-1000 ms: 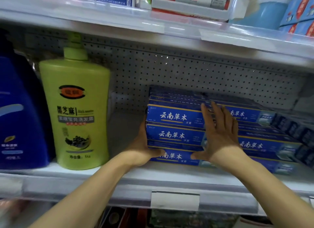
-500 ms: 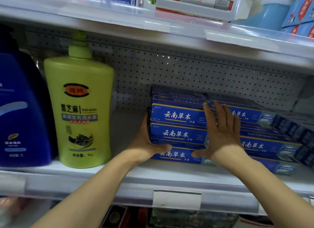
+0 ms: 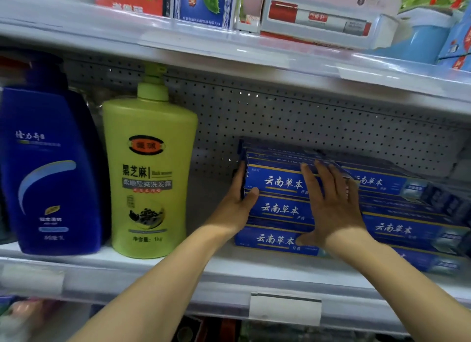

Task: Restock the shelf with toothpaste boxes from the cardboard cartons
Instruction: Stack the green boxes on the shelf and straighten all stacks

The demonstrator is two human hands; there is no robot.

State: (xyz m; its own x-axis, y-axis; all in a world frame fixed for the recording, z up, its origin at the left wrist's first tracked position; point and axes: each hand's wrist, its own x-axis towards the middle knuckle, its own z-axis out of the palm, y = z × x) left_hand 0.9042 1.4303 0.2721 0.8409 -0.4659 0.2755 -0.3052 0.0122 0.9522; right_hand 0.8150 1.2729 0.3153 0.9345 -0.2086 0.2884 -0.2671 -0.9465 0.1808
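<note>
A stack of blue toothpaste boxes (image 3: 280,183) with white lettering lies lengthwise on the white middle shelf (image 3: 178,270), running off to the right. My left hand (image 3: 235,206) sits at the stack's left end, with straight fingers against the end faces and the thumb on the front of the upper boxes. My right hand (image 3: 331,204) lies flat on the front faces, fingers spread and pointing up, the thumb near the bottom box. No cardboard carton is in view.
A tall green shampoo bottle (image 3: 149,173) and a dark blue bottle (image 3: 48,168) stand left of the stack, with a gap between the green bottle and my left hand. A perforated back panel (image 3: 305,122) closes the shelf. The upper shelf (image 3: 229,53) carries other boxed goods.
My left hand has slid up from the bottom box to the upper boxes' end. My right hand has stayed flat on the fronts. The view has shifted slightly left.
</note>
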